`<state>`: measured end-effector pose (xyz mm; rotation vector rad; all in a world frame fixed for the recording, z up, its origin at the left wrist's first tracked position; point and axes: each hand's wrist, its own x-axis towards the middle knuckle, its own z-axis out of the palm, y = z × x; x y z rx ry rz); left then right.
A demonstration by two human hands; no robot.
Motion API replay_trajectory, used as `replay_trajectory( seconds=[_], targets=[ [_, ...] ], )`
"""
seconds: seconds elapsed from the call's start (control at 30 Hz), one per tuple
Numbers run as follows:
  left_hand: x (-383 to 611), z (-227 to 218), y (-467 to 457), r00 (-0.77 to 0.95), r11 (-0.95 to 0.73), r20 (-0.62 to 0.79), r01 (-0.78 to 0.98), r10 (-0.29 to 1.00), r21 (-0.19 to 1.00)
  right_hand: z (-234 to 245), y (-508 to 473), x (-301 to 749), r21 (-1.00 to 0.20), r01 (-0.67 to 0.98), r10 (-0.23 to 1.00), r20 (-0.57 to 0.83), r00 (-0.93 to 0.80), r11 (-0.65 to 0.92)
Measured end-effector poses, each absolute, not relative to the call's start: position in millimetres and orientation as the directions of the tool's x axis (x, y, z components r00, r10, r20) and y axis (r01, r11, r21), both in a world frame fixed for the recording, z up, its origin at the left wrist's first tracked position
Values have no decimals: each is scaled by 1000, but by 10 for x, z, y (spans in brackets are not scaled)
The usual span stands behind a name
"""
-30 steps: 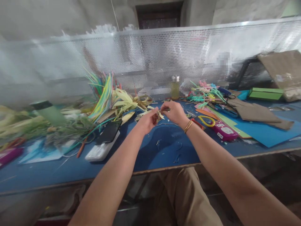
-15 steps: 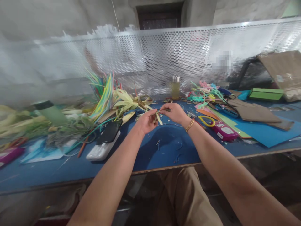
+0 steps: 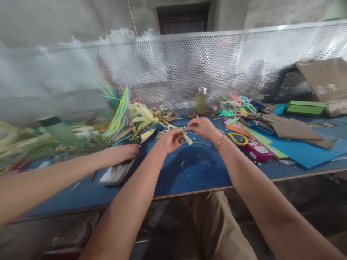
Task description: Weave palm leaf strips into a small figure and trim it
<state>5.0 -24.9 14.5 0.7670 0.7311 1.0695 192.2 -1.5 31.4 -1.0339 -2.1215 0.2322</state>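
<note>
Fingers [image 3: 179,130] of the left hand [image 3: 170,141] clamp a pale husk strip [image 3: 188,139] above the counter [image 3: 187,173]; the right hand [image 3: 202,128] is just beside it, its grip undeterminable. Another person's hand [image 3: 125,153], further left, is over a white device [image 3: 115,176].

1 gold-coloured chain bracelet [image 3: 221,142] on the right wrist [image 3: 217,137], 2 bare forearms [image 3: 135,198], khaki trousers [image 3: 219,224]

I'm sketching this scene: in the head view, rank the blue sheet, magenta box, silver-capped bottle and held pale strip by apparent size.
1. blue sheet
2. magenta box
3. silver-capped bottle, standing farther back
4. pale strip, visible part only
</note>
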Motion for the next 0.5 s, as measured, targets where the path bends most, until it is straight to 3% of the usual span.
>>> replay_trajectory(
  seconds=[0.5],
  targets=[
    [49, 102, -241, 289, 211, -90, -420, 953, 883, 257, 43, 1968, -481, 623, 769, 536, -348, 617]
  ],
)
